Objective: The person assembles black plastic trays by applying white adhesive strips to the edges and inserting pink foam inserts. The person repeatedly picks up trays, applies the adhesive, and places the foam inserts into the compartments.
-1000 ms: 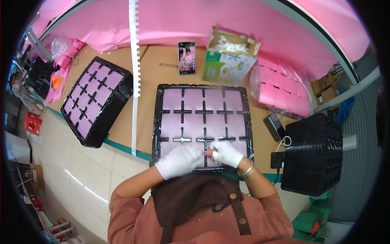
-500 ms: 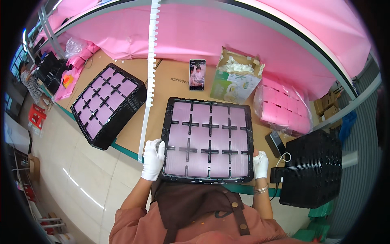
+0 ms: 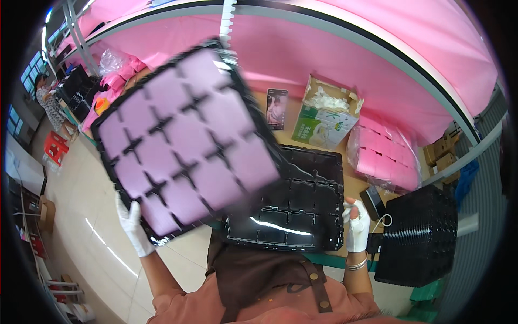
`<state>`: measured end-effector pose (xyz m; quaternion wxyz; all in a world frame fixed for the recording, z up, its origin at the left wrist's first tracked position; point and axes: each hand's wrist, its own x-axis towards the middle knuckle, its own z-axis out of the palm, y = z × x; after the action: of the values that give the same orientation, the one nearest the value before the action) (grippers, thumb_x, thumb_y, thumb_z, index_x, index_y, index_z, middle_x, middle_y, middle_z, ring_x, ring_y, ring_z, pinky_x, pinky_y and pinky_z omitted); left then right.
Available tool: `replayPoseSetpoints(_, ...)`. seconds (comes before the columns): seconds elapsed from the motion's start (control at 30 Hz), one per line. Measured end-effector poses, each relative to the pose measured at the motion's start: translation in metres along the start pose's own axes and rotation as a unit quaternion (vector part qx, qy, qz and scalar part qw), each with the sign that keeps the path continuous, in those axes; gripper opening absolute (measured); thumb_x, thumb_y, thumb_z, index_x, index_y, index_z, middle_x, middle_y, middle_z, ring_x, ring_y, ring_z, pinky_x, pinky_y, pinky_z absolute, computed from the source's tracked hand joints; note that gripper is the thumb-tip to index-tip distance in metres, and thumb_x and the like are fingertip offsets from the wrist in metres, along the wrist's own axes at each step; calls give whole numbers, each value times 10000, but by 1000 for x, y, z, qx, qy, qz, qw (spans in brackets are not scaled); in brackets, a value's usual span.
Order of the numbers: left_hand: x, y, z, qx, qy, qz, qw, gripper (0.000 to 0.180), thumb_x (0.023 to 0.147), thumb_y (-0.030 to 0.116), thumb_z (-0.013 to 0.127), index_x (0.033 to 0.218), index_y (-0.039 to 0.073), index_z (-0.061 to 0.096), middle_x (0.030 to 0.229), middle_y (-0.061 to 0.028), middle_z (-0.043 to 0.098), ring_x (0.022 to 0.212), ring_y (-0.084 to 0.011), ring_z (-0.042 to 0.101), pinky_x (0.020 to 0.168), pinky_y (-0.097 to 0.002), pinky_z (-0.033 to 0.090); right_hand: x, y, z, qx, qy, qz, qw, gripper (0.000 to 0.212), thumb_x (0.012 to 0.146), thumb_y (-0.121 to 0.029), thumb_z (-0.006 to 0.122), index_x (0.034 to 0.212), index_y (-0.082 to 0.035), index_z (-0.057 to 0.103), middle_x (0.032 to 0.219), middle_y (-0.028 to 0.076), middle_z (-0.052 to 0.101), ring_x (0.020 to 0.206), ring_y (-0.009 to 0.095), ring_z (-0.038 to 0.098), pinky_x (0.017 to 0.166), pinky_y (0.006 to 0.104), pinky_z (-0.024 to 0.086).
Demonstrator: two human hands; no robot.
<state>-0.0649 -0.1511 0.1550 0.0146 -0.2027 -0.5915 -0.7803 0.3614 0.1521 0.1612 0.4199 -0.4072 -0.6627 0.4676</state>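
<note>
My gloved left hand (image 3: 133,228) grips the lower left edge of a black tray filled with lilac sheets (image 3: 186,135), cross-shaped black dividers showing between them. This tray is off the table, tilted and blurred by motion. Below and right of it, an unfilled shiny black compartment tray (image 3: 307,200) rests on the table, its left part covered by the lifted one. My right hand (image 3: 357,224), in a white glove with a bare thumb showing, is beside that tray's right edge. Its fingers are bent and apart, with nothing visible in them.
A phone (image 3: 277,109) stands behind the black tray, left of a green carton with white pieces (image 3: 318,121). Farther right are bagged pink sheets (image 3: 383,151), a small black device (image 3: 372,201) and a stack of black trays (image 3: 418,237). Another person (image 3: 49,105) stands at far left.
The lilac-filled tray has left the table, raised and swung leftward in my left hand, exposing the black tray beneath. My right hand has let go of it. The left-hand tray stack is now covered.
</note>
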Motion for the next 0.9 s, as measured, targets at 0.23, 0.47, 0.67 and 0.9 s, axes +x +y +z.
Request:
replayPoseSetpoints(0.23, 130, -38, -52, 69, 75, -56, 993, 509, 890, 97, 615, 1361, -10, 453, 1202, -108, 605, 987, -204, 626, 892, -342, 518, -4, 14, 34, -18, -82, 65, 994, 389, 969, -367, 586, 1018, 5, 689, 851, 36, 630, 698, 81, 545, 627, 227, 417)
replayPoseSetpoints(0.47, 178, -126, -93, 288, 109, -120, 944, 380, 819, 146, 690, 1134, -49, 605, 1005, -119, 661, 859, -166, 628, 788, -299, 514, -5, 11, 42, -26, -142, 107, 984, 302, 962, -273, 600, 1018, 8, 695, 908, 48, 637, 730, 97, 578, 656, 236, 447)
replayPoseSetpoints(0.67, 182, -135, -101, 244, 111, -153, 951, 587, 829, 180, 674, 1322, -71, 479, 1050, -158, 657, 887, -230, 643, 856, -348, 513, -3, 11, 50, -36, -174, 118, 977, 366, 941, -339, 633, 1023, 13, 685, 927, 54, 645, 750, 97, 590, 659, 232, 461)
replayPoseSetpoints(0.9, 107, -65, 41, 475, 77, 272, 834, 393, 843, -10, 591, 1231, 50, 591, 1156, -144, 604, 1100, -321, 565, 1004, -400, 432, 8, 16, 62, -61, -194, 112, 973, 347, 944, -321, 629, 1036, 10, 683, 926, 50, 641, 748, 97, 591, 655, 236, 467)
